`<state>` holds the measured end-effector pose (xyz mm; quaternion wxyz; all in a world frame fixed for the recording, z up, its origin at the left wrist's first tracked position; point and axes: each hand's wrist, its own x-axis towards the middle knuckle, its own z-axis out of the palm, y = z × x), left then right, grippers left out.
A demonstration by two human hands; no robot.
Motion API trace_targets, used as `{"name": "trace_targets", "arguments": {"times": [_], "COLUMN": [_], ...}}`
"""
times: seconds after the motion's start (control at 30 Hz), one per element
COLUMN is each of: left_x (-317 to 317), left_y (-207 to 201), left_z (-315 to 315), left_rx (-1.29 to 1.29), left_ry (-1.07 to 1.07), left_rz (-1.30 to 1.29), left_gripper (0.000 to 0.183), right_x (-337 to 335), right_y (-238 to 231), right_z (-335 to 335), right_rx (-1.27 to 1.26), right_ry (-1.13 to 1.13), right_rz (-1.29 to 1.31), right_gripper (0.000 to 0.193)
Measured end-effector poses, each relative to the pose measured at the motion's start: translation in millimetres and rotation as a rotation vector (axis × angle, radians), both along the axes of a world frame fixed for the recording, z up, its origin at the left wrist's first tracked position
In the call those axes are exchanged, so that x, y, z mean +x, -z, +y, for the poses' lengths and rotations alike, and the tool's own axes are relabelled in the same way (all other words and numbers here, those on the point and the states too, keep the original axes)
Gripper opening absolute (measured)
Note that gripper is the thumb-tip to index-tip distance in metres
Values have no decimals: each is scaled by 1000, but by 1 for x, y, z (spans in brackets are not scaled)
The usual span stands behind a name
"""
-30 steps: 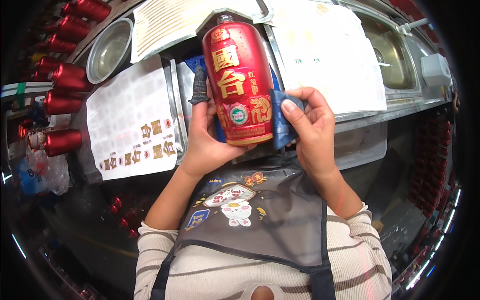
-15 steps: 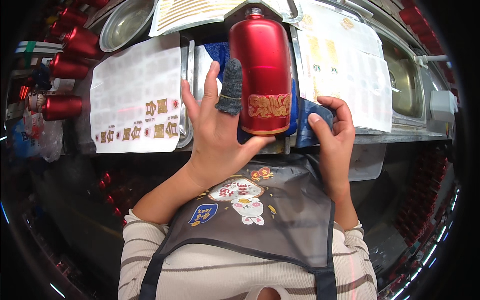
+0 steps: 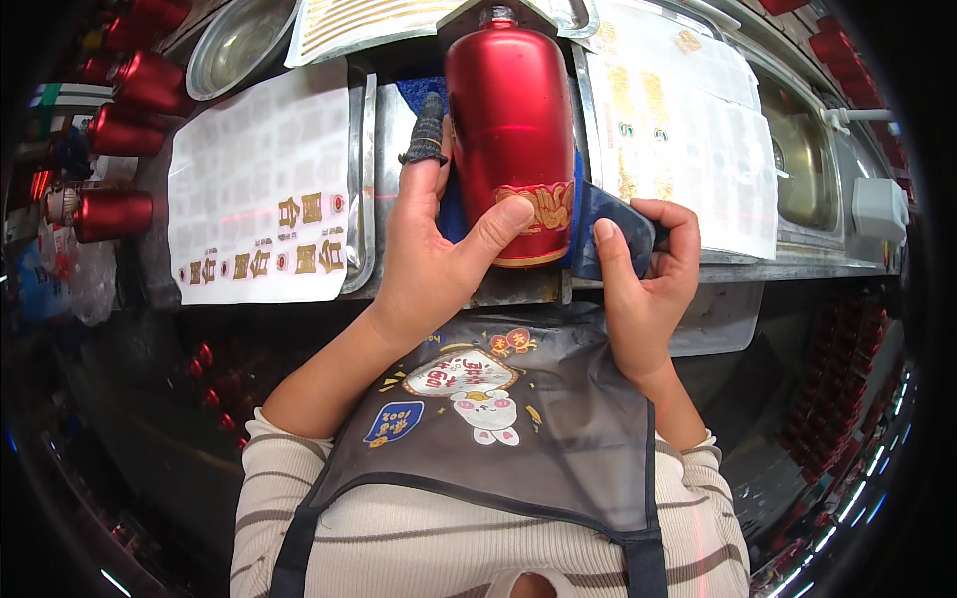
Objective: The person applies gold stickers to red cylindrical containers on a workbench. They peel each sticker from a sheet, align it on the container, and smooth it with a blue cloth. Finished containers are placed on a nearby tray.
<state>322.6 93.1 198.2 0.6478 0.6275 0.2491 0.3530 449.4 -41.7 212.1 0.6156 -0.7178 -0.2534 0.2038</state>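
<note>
A glossy red bottle point(image 3: 508, 110) lies on its side before me, its neck pointing away and its gold-rimmed base toward me. Near the base, a gold patterned decal point(image 3: 551, 207) shows on its surface. My left hand point(image 3: 424, 249) is on the bottle's left side, its thumb pressed on the decal's left end; a grey knitted finger cover point(image 3: 426, 130) is on one finger, and the other fingertips are partly hidden. To the right of the base, my right hand point(image 3: 653, 284) pinches a dark blue flat scraper-like piece point(image 3: 606, 221) between thumb and fingers.
Decal sheets lie left point(image 3: 259, 159) and right point(image 3: 723, 189) of the bottle. Blue cloth point(image 3: 421, 95) shows beneath it. A metal bowl point(image 3: 239, 45) stands far left, a basin of liquid point(image 3: 802, 164) at right. Several red bottles point(image 3: 125, 130) line the left edge.
My left hand has closed in on the bottle, its thumb moving up from below the base onto the decal. The bottle has turned slightly, carrying the decal rightward. My right hand keeps the blue piece.
</note>
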Motion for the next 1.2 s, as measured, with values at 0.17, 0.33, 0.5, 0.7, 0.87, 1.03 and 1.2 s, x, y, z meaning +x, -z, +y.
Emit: {"name": "trace_targets", "arguments": {"times": [0.17, 0.33, 0.5, 0.7, 0.87, 1.03, 1.2], "left_x": [-8, -1, -3, -25, -35, -44, -48], "left_y": [2, 6, 18, 2, 5, 14, 16], "left_z": [6, -1, 8, 16, 6, 0, 8], "left_rx": [80, 110, 23, -236, -228, -73, 156], "left_ry": [66, -72, -17, 2, 66, 187, 243], "left_rz": [214, 123, 83, 21, 65, 64, 6], "left_gripper": [61, 37, 29, 46, 52, 54, 41], "right_x": [-7, -22, -32, -16, -16, -10, 25], "right_y": [-1, -3, -19, -26, -22, -31, -41], "right_z": [7, 13, 32, 18, 20, 12, 73], "right_rx": [9, 64, 108, 121, 210, 155, 42], "right_ry": [-12, -67, -218, -353, -597, -650, -430], "right_rz": [-175, -655, -937, -1042, -1195, -1008, -679], "right_gripper": [28, 26, 40, 48, 38, 44, 22]}}
